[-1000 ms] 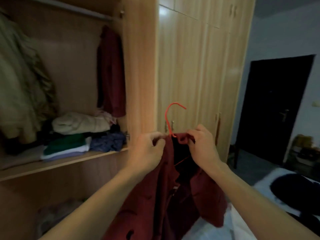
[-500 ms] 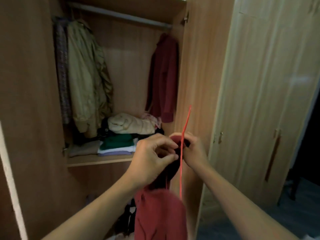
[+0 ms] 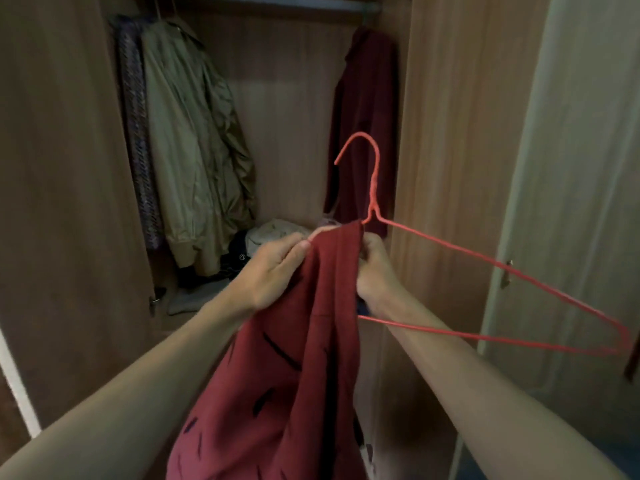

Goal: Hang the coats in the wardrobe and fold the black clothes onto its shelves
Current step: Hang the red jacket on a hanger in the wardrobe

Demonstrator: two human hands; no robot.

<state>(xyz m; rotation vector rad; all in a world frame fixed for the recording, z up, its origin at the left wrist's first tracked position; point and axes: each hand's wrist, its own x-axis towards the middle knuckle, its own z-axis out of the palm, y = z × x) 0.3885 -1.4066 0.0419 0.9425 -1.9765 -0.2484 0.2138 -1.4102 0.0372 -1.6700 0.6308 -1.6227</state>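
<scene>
Nearest us the coat [image 3: 301, 358] hangs bunched. Our left hand [image 3: 273, 268] has a pinching grip on its collar; our right hand [image 3: 377, 268] grips cloth under the hanger [image 3: 374, 192]. That hanger has swung broadside, one arm bare, so hanging must wait. Beyond, the wardrobe [image 3: 443, 168] rail [image 3: 277, 1].

Both your arms reach forward from the near edge, bare to the wrists, and converge toward the middle. Your left forearm [image 3: 138, 393] rises from the lower left; your right forearm [image 3: 467, 393] comes in from the lower right. The two hands sit level with each other and close together. Your left hand [image 3: 277, 268] shows its back, knuckles up, with the thumb and curled fingers pinching the top edge of the red coat [image 3: 311, 341]. Your right hand [image 3: 375, 268] has its wrist bent slightly inward and its fingers curled round the same edge from the right; the fingertips are hidden behind the cloth.
</scene>
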